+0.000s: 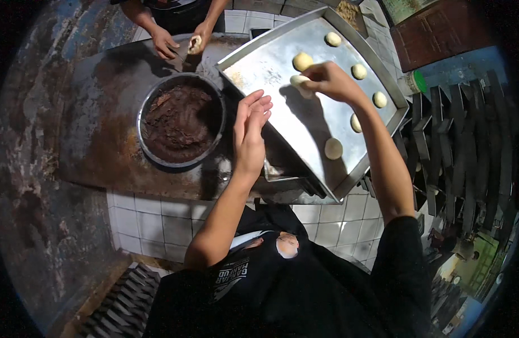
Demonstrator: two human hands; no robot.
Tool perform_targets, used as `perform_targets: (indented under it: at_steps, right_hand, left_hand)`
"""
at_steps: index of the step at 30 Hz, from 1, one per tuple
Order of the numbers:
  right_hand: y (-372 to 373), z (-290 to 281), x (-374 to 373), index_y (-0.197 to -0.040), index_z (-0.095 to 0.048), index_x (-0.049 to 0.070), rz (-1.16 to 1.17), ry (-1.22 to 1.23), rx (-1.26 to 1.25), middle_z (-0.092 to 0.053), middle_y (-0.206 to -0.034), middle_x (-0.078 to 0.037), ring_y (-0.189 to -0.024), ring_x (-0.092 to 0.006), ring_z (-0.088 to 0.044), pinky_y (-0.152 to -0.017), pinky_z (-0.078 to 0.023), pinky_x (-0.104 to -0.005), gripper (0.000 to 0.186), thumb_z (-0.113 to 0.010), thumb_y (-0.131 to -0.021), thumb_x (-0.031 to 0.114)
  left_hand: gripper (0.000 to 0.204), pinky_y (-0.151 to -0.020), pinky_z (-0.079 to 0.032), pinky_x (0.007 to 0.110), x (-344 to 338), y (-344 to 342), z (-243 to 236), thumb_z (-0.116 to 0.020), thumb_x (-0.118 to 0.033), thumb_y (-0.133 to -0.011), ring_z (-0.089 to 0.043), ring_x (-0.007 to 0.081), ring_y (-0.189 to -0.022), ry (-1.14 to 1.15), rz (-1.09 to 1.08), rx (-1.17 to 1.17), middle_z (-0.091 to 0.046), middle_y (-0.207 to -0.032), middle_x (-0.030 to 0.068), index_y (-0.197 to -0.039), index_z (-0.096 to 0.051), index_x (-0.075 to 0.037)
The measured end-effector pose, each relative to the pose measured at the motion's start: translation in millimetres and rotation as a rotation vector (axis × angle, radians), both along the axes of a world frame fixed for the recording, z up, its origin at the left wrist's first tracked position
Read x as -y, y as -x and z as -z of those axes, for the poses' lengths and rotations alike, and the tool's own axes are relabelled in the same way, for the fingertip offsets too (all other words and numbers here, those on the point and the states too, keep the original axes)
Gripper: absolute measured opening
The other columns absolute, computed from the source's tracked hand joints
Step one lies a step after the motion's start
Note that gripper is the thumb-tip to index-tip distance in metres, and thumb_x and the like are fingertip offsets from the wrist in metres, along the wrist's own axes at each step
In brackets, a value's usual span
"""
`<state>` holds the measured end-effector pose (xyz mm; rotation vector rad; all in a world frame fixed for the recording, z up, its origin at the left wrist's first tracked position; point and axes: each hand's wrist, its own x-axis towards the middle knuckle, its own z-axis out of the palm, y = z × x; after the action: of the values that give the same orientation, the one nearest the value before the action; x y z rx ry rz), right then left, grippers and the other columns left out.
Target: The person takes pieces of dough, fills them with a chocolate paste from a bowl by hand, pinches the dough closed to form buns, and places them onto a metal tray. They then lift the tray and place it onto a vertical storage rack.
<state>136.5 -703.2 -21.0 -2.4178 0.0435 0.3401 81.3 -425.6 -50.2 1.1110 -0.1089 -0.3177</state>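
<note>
Over the large metal tray (254,79), my right hand (330,84) has its fingers closed on a pale dough ball (299,83). Several more dough balls sit on the tray, among them a yellower one (303,61) and a flatter one (333,149). My left hand (251,132) is raised by the tray's left edge with its fingers extended and nothing in them. Left of it, a round metal bowl (180,127) holds dark brown paste.
A co-worker's hands (163,42) hold a filled dough piece (194,44) behind the bowl, on the worn table (96,141). Dark stacked trays (451,152) line the right side, near a green-lidded container (413,82). More metal pieces (113,301) lie stacked at lower left.
</note>
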Motion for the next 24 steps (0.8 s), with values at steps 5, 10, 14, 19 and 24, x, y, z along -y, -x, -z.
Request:
perform_targets:
  at_steps: [5,10,14,19,24]
  right_hand:
    - [66.0,-40.2,-124.6,-0.116,-0.074,-0.005,0.145,-0.498,0.054,-0.077,-0.104,-0.008,-0.095,-0.0125,-0.070,-0.089,-0.058,-0.0312,0.030,-0.079,-0.094,0.015]
    - [89.5,-47.5,-229.7,-0.117,-0.067,-0.003,0.297,-0.825,0.346,-0.071,-0.106,-0.006,-0.093,-0.0117,-0.066,-0.083,-0.054,-0.0287,0.028,-0.076,-0.098,0.015]
    - [57.7,-19.3,-297.8,-0.092,-0.072,-0.002,0.579,-0.635,0.661,-0.071,-0.080,-0.002,-0.075,-0.0066,-0.061,-0.068,-0.050,-0.0250,0.018,-0.076,-0.100,0.014]
    - [41.9,-21.3,-312.9,-0.083,-0.073,-0.002,0.560,-1.051,0.437,-0.068,-0.074,0.003,-0.064,-0.0020,-0.053,-0.056,-0.041,-0.0242,0.035,-0.073,-0.106,0.025]
    - [54.1,-48.1,-338.0,-0.091,-0.076,-0.001,0.502,-1.067,0.089,-0.068,-0.077,0.004,-0.067,-0.0029,-0.056,-0.058,-0.044,-0.0237,0.044,-0.065,-0.109,0.038]
  left_hand:
    - [0.049,-0.091,-0.052,0.035,-23.6,-27.8,-6.7,-0.041,-0.038,-0.117,-0.065,0.0185,-0.099,-0.168,0.080,0.122,-0.071,-0.107,0.0134,-0.115,-0.069,0.002]
    - [0.061,-0.064,-0.046,0.030,-63.8,-32.3,-37.9,-0.048,-0.054,-0.113,-0.058,0.0108,-0.071,-0.157,-0.209,0.153,-0.060,-0.075,0.0026,-0.083,-0.060,-0.003]
    - [0.063,-0.058,-0.035,0.029,-93.8,-34.3,-33.9,-0.045,-0.056,-0.114,-0.044,0.0067,-0.068,0.023,-0.156,0.033,-0.051,-0.071,-0.0042,-0.075,-0.054,-0.007]
    - [0.053,-0.082,-0.056,0.030,-162.5,-41.5,-21.4,-0.055,-0.061,-0.108,-0.067,0.0108,-0.093,0.209,0.140,-0.089,-0.068,-0.100,0.0021,-0.110,-0.064,-0.008]
    - [0.050,-0.075,-0.055,0.028,-189.2,-50.6,8.1,-0.053,-0.058,-0.109,-0.065,0.0104,-0.085,0.396,0.121,-0.290,-0.064,-0.092,0.0000,-0.103,-0.063,-0.010]
